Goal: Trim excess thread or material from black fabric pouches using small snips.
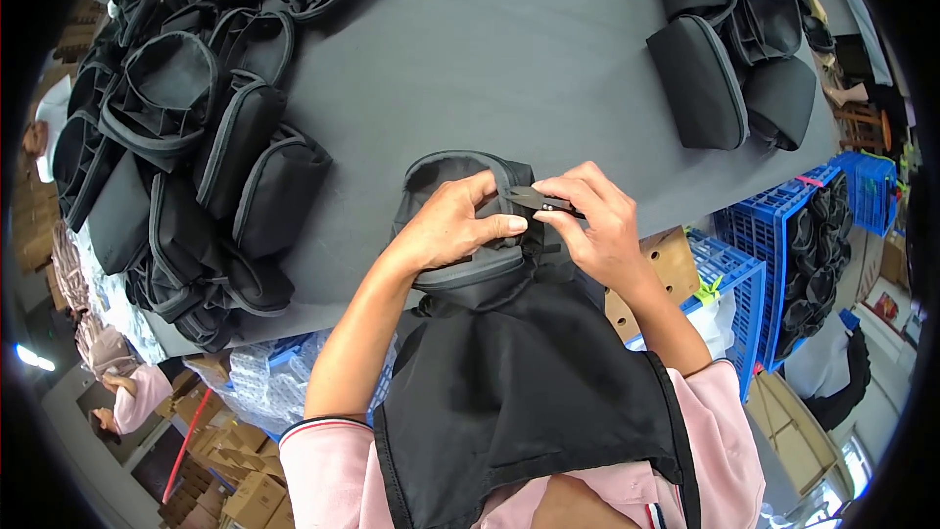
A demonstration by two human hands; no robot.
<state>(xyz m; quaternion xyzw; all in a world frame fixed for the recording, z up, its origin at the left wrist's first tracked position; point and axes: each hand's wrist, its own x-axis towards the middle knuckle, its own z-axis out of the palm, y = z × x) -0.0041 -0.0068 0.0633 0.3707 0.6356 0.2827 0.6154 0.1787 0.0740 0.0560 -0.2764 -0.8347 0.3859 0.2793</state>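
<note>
A black zippered pouch (pixel 470 274) stands open at the near edge of the table, close in front of me. My left hand (pixel 455 225) grips its rim, with the thumb on the outside and the fingers reaching within. Between the fingers of my right hand (pixel 592 211) is a pair of small thread snips (pixel 537 200), black with a metal blade. The tip of the snips points left and lies against the pouch's zipper edge, right beside my left fingers. Whether the blades are on a thread is too small to tell.
A grey cloth covers the table (pixel 441 59). Several black pouches (pixel 162 98) are heaped at the left, and a smaller group of pouches (pixel 697 78) lies at the far right. Blue crates (pixel 774 225) stand beyond the right edge, one holding pouches. Cardboard boxes (pixel 257 502) sit lower left.
</note>
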